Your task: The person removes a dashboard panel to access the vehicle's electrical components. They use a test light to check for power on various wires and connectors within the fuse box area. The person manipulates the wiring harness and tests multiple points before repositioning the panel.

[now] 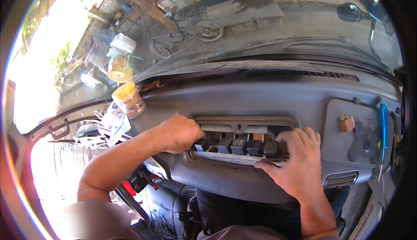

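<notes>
A row of black cube-shaped relays [239, 146] sits on a relay block [230, 158] with a pale front edge, inside a rectangular dashboard opening [245, 121]. At its left end, my left hand [182, 134] is closed, fingertips down beside a black relay [201, 145]; they are partly hidden. My right hand [299, 157] spans the right end, thumb at the front edge and bent forefinger behind, around another black relay [272, 150]. An orange-brown relay [258, 137] shows behind the row.
On the dashboard's right lie a loose brown relay [347, 123], a dark grey cover [365, 141] and a blue-handled screwdriver [383, 127]. A yellow-lidded jar [129, 99] and a crumpled plastic bag [115, 120] stand at the left. The windshield [260, 27] rises beyond.
</notes>
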Demonstrator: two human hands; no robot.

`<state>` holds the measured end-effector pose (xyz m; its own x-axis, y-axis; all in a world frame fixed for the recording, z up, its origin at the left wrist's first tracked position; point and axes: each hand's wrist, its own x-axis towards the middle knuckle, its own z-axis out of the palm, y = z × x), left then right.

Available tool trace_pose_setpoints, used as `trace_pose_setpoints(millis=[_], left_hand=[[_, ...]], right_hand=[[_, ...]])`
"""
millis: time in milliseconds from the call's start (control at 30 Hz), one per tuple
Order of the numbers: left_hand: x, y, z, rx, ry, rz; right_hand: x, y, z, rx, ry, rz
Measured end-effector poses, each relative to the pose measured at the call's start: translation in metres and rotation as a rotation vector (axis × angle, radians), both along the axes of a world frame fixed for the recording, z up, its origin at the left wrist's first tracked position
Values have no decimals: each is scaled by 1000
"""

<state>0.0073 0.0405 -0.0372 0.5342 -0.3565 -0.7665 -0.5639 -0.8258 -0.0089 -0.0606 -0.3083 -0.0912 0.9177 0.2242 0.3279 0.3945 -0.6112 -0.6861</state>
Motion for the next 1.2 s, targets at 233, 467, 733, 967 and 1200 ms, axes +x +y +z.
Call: trace_pose_setpoints(millis=[233, 467, 733, 967, 1200], left_hand=[[5, 2, 8, -106, 67, 10], [3, -2, 9, -48, 100, -35], [-8, 12, 5, -223, -75, -124], [-8, 8, 4, -145, -85, -172], [3, 1, 9, -76, -36, -161]], right_hand=[[-1, 3, 11, -235, 29, 45], [6, 0, 62, -483, 206, 188], [41, -5, 54, -539, 313, 386], [34, -10, 53, -652, 275, 409], [35, 1, 58, -779, 283, 449]])
